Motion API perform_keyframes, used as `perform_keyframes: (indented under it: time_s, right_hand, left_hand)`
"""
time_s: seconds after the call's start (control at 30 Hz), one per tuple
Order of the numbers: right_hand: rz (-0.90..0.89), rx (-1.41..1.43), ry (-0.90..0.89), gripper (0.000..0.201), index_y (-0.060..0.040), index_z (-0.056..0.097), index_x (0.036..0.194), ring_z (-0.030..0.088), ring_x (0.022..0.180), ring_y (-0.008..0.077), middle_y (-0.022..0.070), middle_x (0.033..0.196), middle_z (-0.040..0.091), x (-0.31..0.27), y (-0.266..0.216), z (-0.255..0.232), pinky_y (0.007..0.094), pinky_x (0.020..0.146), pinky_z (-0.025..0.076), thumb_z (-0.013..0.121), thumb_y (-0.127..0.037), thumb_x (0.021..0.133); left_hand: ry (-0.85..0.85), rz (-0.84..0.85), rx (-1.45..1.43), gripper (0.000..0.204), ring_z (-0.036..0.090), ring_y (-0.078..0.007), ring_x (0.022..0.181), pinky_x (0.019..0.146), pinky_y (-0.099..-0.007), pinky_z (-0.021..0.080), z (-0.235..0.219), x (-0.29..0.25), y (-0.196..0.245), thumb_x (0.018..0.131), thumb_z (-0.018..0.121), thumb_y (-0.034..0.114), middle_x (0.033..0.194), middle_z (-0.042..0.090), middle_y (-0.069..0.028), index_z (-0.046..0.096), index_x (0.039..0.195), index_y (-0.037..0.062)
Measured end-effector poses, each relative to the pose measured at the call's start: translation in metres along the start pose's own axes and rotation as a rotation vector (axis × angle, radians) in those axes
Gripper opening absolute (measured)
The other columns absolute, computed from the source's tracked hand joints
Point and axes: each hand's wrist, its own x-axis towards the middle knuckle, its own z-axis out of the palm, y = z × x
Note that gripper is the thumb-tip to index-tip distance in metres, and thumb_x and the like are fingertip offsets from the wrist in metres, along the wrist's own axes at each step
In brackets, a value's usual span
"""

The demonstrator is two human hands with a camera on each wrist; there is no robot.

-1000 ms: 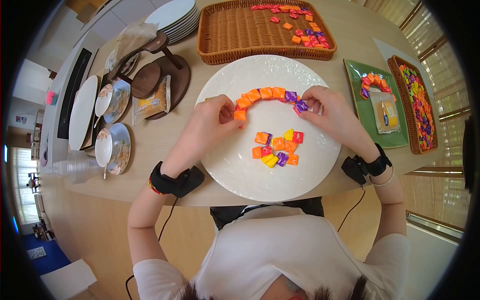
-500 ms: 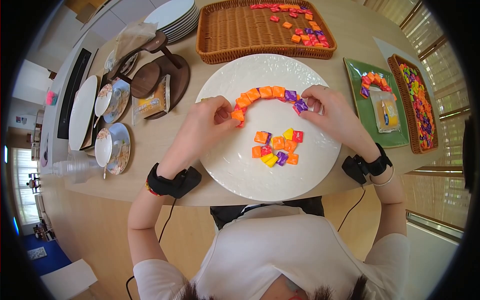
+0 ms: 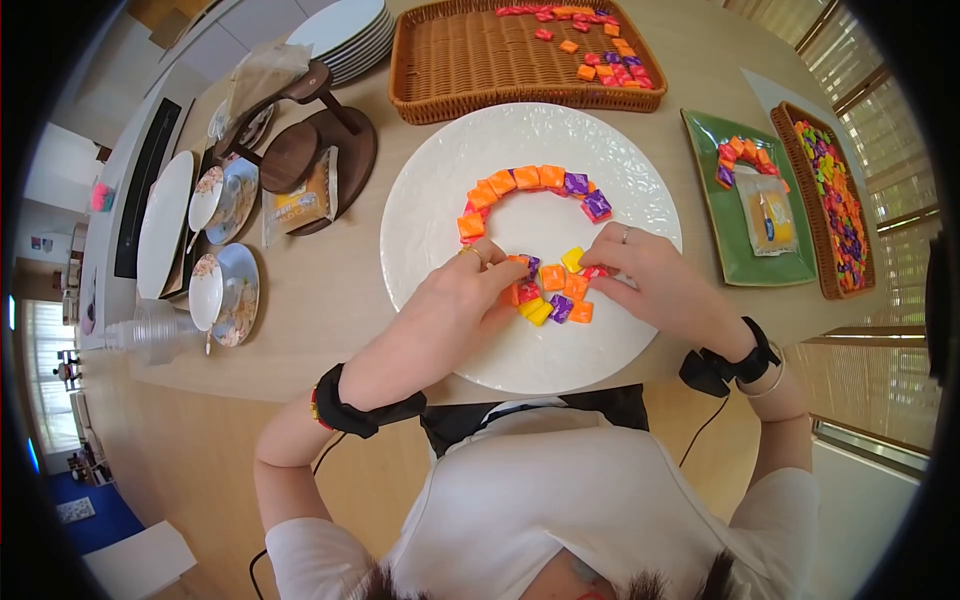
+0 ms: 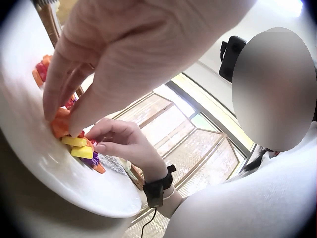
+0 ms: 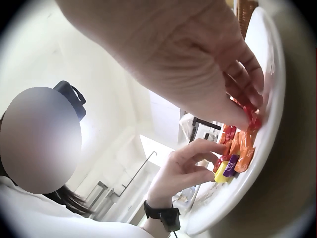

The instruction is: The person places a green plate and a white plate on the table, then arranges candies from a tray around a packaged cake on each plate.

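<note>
On a large white plate [image 3: 520, 365] lies an arc of wrapped candies [image 3: 525, 179], mostly orange, with purple ones at its right end. Nearer the person sits a small cluster of orange, yellow, red and purple candies [image 3: 553, 277]. My left hand [image 3: 455, 305] pinches an orange candy [image 4: 61, 123] at the cluster's left side between thumb and fingers. At its right side, my right hand [image 3: 655, 275] pinches a red candy [image 5: 254, 121], partly hidden by the fingertips. A yellow candy [image 3: 572, 259] lies close by the right fingers.
A wicker tray [image 3: 450, 65] of loose candies stands behind the plate. To the right are a green plate [image 3: 705, 240] with candies and a packaged snack [image 3: 768, 215], and a narrow candy basket [image 3: 838, 285]. On the left stand a dark wooden stand [image 3: 355, 165], bowls [image 3: 207, 280] and stacked plates [image 3: 340, 35].
Both hands have left the ends of the arc and moved toward the person and inward, to the two sides of the small cluster. The arc's end candies now lie uncovered.
</note>
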Motion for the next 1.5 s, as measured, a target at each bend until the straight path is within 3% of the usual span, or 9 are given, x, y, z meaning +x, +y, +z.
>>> perform_keyframes:
  time_s: [0.27, 0.37, 0.6, 0.8, 1.0, 1.07, 1.17, 1.27, 1.5]
  right_hand:
    - [0.041, 0.052, -0.043, 0.019, 0.001, 0.066, 0.106, 0.064, 0.085, 0.0242, 0.0106, 0.097, 0.061, -0.016, -0.01, 0.005, 0.0307, 0.074, 0.054, 0.07, -0.004, 0.088]
    - [0.123, 0.129, 0.012, 0.015, 0.0002, 0.065, 0.101, 0.062, 0.088, 0.0317, 0.0133, 0.096, 0.061, -0.021, -0.015, 0.006, 0.039, 0.078, 0.051, 0.068, -0.005, 0.088]
    - [0.12, 0.067, 0.165, 0.015, 0.0012, 0.065, 0.101, 0.061, 0.09, 0.0303, 0.0125, 0.096, 0.063, -0.028, -0.01, 0.012, 0.0382, 0.08, 0.051, 0.068, -0.004, 0.087]
    - [0.062, -0.055, 0.18, 0.018, 0.0006, 0.066, 0.101, 0.06, 0.096, 0.0296, 0.0112, 0.101, 0.063, -0.029, -0.019, 0.013, 0.0383, 0.085, 0.051, 0.07, -0.006, 0.085]
    - [0.068, -0.026, 0.135, 0.023, 0.0008, 0.066, 0.105, 0.06, 0.098, 0.0294, 0.0114, 0.103, 0.062, -0.027, -0.017, 0.011, 0.0391, 0.087, 0.051, 0.071, -0.007, 0.084]
    - [-0.04, -0.116, 0.201, 0.027, 0.0013, 0.066, 0.109, 0.06, 0.101, 0.0303, 0.0123, 0.111, 0.065, -0.02, -0.012, 0.009, 0.0393, 0.089, 0.051, 0.07, -0.004, 0.083]
    - [-0.141, -0.158, 0.166, 0.031, 0.0015, 0.067, 0.113, 0.06, 0.105, 0.0304, 0.0132, 0.119, 0.067, -0.011, -0.009, 0.012, 0.0388, 0.092, 0.051, 0.068, -0.003, 0.083]
    - [-0.104, -0.139, 0.008, 0.028, 0.0016, 0.068, 0.116, 0.059, 0.113, 0.0307, 0.0133, 0.125, 0.066, -0.01, -0.008, 0.012, 0.0382, 0.096, 0.05, 0.065, -0.005, 0.088]
    - [-0.055, -0.12, -0.045, 0.024, 0.0021, 0.069, 0.111, 0.06, 0.11, 0.03, 0.0122, 0.119, 0.068, -0.021, -0.014, 0.003, 0.0382, 0.094, 0.051, 0.065, -0.005, 0.089]
  left_hand:
    - [-0.019, -0.052, -0.053, 0.024, 0.066, -0.0248, 0.082, 0.078, -0.0344, 0.056, 0.01, -0.008, 0.001, 0.086, 0.071, 0.003, 0.098, 0.061, -0.0119, 0.065, 0.109, 0.0019]
    - [-0.045, -0.1, 0.065, 0.024, 0.064, -0.0253, 0.082, 0.076, -0.0351, 0.054, 0.005, -0.01, 0.005, 0.084, 0.072, 0.004, 0.094, 0.061, -0.0102, 0.066, 0.107, 0.0032]
    - [0.031, -0.036, 0.121, 0.024, 0.06, -0.0263, 0.083, 0.076, -0.0369, 0.051, -0.001, -0.017, -0.001, 0.082, 0.07, 0.003, 0.092, 0.063, -0.01, 0.066, 0.106, 0.0036]
    - [-0.083, -0.091, 0.03, 0.02, 0.06, -0.0268, 0.081, 0.076, -0.0366, 0.052, -0.004, -0.014, 0.003, 0.083, 0.07, 0.003, 0.092, 0.063, -0.0109, 0.064, 0.102, 0.0034]
    - [-0.099, -0.115, -0.021, 0.024, 0.063, -0.0276, 0.088, 0.08, -0.0374, 0.053, -0.004, -0.011, 0.009, 0.084, 0.069, 0.003, 0.101, 0.062, -0.0119, 0.062, 0.107, 0.0036]
    - [0.057, 0.008, 0.14, 0.033, 0.063, -0.029, 0.095, 0.084, -0.0381, 0.053, -0.003, -0.004, 0.005, 0.085, 0.069, 0.004, 0.113, 0.064, -0.0105, 0.062, 0.117, 0.0051]
    - [0.059, 0.086, 0.193, 0.038, 0.061, -0.0296, 0.1, 0.088, -0.0383, 0.054, 0.0, 0.005, 0.005, 0.086, 0.068, 0.005, 0.125, 0.064, -0.0072, 0.063, 0.123, 0.0061]
    - [-0.075, 0.104, 0.273, 0.037, 0.061, -0.0288, 0.102, 0.09, -0.0373, 0.054, 0.001, 0.005, 0.0, 0.086, 0.068, 0.006, 0.128, 0.065, -0.0044, 0.067, 0.123, 0.006]
    - [-0.041, 0.03, 0.332, 0.031, 0.061, -0.0282, 0.101, 0.087, -0.0365, 0.055, 0.003, -0.016, 0.005, 0.085, 0.07, 0.009, 0.117, 0.07, -0.0044, 0.071, 0.115, 0.0055]
